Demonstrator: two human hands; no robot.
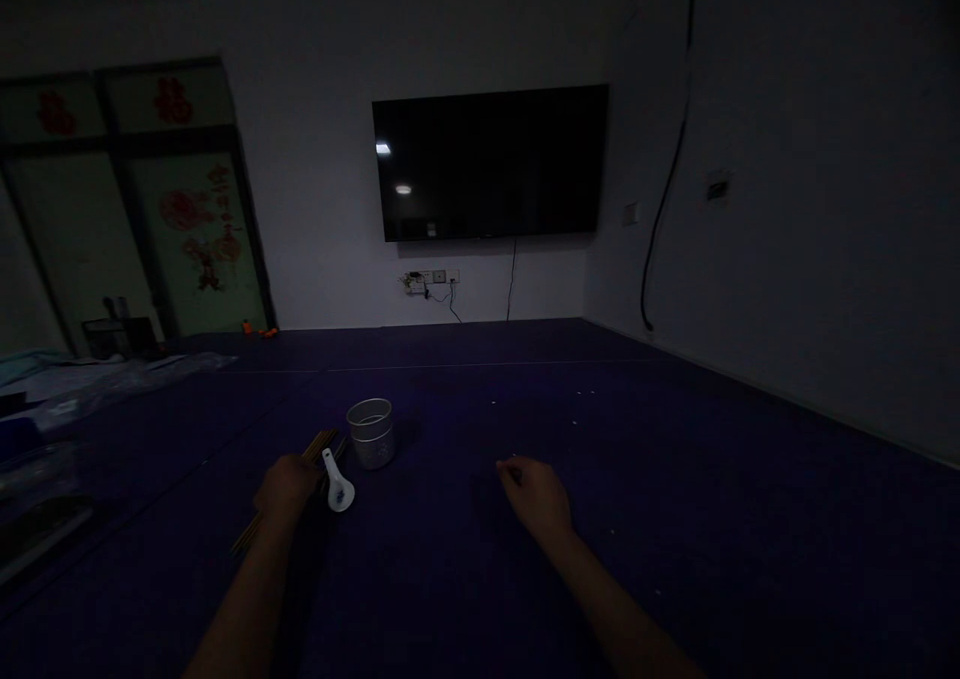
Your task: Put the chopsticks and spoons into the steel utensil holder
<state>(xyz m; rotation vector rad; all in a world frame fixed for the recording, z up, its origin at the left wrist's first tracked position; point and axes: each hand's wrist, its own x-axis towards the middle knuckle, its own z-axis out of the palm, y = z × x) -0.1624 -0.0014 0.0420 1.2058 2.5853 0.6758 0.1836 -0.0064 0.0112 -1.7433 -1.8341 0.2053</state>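
My left hand (pixel 286 486) is closed around a bundle of thin yellowish-brown chopsticks (pixel 246 536), which stick out on both sides of it. Just right of its fingers lies a white soup spoon (pixel 341 494) with a dark mark in its bowl. A silvery metal cup (pixel 372 437) stands upright behind the spoon. Off to the right, my right hand (pixel 536 496) is low over the dark blue surface, its fingers curled into a pinch. Whatever its fingertips may hold is too small and dark to make out.
Several tiny white bits (pixel 575 422) are scattered over the blue surface (pixel 450 579) on the right. Clear plastic wrapping (pixel 142 384) and a transparent container (pixel 45 519) are at the left. A television (pixel 491 164) hangs on the far wall.
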